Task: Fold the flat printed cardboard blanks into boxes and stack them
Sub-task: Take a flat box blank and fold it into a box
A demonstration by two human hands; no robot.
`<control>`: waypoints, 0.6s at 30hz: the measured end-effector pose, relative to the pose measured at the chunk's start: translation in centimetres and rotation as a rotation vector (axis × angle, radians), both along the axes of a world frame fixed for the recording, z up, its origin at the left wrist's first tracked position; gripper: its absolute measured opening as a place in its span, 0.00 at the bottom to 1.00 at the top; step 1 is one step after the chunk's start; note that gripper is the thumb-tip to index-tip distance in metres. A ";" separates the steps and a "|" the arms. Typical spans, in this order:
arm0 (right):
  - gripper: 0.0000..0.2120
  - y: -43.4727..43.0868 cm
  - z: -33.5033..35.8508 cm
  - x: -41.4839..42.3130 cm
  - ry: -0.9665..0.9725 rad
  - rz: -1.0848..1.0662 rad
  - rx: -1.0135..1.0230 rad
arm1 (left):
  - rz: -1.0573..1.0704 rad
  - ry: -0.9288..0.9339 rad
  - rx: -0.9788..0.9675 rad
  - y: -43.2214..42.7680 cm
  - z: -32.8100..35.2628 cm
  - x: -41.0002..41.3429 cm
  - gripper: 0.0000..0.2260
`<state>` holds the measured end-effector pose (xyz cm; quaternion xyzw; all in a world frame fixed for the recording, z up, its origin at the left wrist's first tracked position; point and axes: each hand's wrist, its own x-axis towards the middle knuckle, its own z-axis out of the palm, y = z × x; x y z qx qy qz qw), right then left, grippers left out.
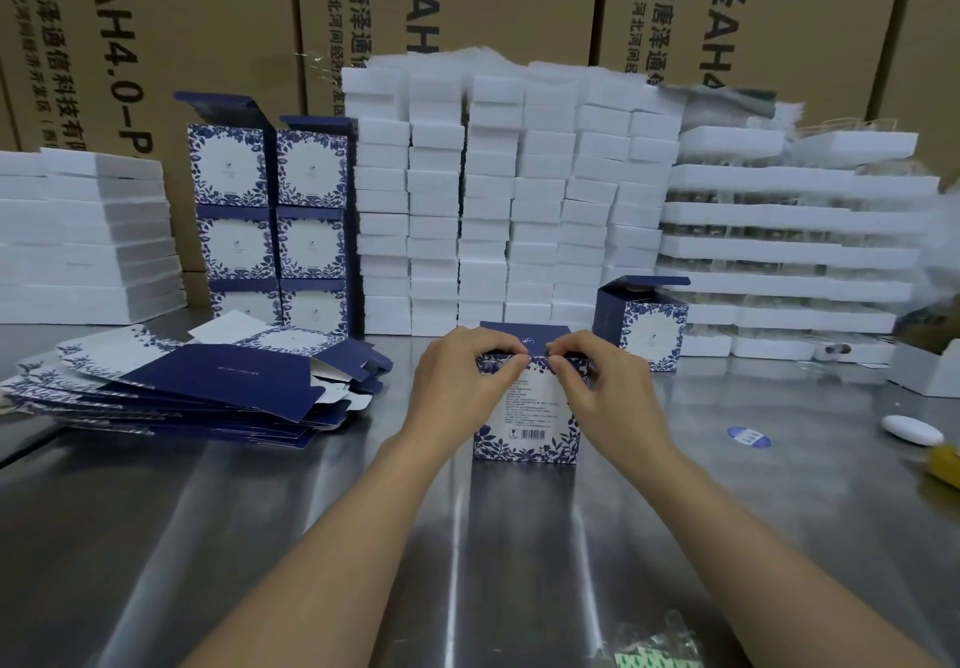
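I'm looking down on a shiny steel table [519, 563]. At centre a blue-and-white box [527, 418] stands upright on it. Left, a fanned pile of flat blanks [182, 392]; behind that, stacked folded boxes [272, 220]. White foam blocks [509, 200] line the back edge, with one open-lidded box [647, 322] just before them. Right, I see a round blue sticker [748, 437] and a white oval object [911, 429].
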<state>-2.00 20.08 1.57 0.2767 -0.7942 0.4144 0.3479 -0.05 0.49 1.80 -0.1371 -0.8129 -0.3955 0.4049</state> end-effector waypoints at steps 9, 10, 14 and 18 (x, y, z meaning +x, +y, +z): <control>0.05 0.4 0.0 0.1 0.006 0.075 -0.089 | -0.073 -0.069 0.095 -0.9 0.2 0.1 0.03; 0.04 0.2 0.0 0.1 0.005 0.071 -0.075 | -0.069 -0.063 0.091 -0.8 0.3 0.2 0.03; 0.04 0.3 0.3 -0.1 -0.001 0.071 -0.078 | -0.094 -0.100 0.159 -1.1 0.3 0.1 0.04; 0.03 0.4 0.2 -0.1 -0.021 0.041 -0.111 | -0.170 -0.120 0.269 -1.6 0.1 0.2 0.07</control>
